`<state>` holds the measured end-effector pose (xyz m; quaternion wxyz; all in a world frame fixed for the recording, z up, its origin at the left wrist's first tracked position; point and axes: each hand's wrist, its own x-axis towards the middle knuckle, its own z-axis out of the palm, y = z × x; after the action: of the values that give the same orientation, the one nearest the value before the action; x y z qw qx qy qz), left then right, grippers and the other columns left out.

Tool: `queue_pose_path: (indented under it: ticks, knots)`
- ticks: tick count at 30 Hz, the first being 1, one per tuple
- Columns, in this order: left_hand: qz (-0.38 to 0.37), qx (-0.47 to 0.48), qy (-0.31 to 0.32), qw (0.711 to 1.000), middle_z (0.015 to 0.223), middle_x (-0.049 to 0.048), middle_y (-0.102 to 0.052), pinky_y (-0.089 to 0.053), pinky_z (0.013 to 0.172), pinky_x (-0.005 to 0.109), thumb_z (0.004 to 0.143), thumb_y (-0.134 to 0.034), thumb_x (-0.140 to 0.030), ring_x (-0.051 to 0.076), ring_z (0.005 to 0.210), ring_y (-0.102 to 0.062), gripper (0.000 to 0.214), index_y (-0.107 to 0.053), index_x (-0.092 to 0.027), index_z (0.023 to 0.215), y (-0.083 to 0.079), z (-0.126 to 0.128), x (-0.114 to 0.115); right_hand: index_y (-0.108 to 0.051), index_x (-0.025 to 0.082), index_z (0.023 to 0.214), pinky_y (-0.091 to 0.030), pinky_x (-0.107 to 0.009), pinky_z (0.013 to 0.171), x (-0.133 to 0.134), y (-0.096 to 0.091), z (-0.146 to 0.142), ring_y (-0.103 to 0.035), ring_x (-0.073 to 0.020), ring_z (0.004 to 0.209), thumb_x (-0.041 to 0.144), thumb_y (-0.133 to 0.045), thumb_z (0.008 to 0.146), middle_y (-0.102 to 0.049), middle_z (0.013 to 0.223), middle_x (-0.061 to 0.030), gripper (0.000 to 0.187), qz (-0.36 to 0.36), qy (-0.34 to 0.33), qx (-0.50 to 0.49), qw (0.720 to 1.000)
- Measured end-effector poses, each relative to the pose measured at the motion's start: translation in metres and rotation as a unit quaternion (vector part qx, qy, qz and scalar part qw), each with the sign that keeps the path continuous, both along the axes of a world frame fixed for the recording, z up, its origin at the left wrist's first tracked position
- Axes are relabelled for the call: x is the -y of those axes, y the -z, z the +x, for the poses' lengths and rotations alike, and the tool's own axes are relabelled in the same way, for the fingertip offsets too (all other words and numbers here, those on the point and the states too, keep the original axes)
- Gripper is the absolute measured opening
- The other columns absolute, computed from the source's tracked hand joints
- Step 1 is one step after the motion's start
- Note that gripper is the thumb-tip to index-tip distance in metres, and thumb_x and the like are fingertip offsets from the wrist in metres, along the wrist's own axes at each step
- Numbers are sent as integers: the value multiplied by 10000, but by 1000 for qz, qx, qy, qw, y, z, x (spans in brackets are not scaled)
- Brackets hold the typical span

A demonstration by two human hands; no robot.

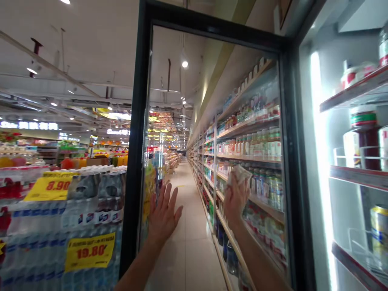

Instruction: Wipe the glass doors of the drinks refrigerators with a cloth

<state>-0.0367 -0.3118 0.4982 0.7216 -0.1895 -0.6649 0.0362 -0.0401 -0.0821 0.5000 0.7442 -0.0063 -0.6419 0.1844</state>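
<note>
A glass fridge door [287, 161] with a black frame stands swung out in front of me. Against its left part my left hand [163, 218] is raised with the fingers spread, palm toward the glass, holding nothing. On the right part of the pane, my right hand [235, 198] presses a crumpled white cloth [241, 176] to the glass. Part of the cloth is hidden behind the fingers. Through or in the pane show shelves of bottles [263, 141].
At right is the lit fridge inside, with shelves [357, 178], bottles and a can [380, 230]. Stacked packs of bottled water [93, 202] with yellow price signs [91, 251] stand close by on the left. A tiled aisle floor [184, 250] shows through the glass.
</note>
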Motion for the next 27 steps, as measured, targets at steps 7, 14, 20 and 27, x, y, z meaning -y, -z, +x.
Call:
queue_pose_path:
  ticks: [7,14,20,27]
  knots:
    - [7,3,-1,1000,1472,131,-312,-114,1154,478,891,-464,-314,220,1426,-114,652,-181,-160,1459,1,-5,2,-450,256,1361,-186,-559,1101,-11,2,3,-310,-277,1369,201,-345,905,-450,1414,-98,471,102,1,13,995]
    - [7,-1,10,1000,1454,144,-348,-109,1155,474,875,-489,-291,226,1423,-134,661,-202,-155,1455,1,-6,2,-474,316,1332,-185,-519,1113,-11,9,5,-294,-261,1381,234,-434,894,-420,1443,-52,447,234,-15,54,971]
    - [5,-2,5,1000,1447,147,-361,-107,1155,472,882,-472,-303,220,1425,-119,654,-200,-148,1456,2,-7,3,-356,180,1416,-247,-565,1052,-27,0,1,-262,-312,1385,268,-356,921,-435,1410,-168,503,38,47,6,998]
    - [10,6,4,1000,1458,142,-343,-117,1152,483,878,-475,-293,227,1422,-135,656,-199,-158,1457,3,-8,2,-340,259,1423,-176,-534,1101,-31,1,0,-307,-252,1372,217,-334,916,-454,1413,-103,508,173,29,56,983]
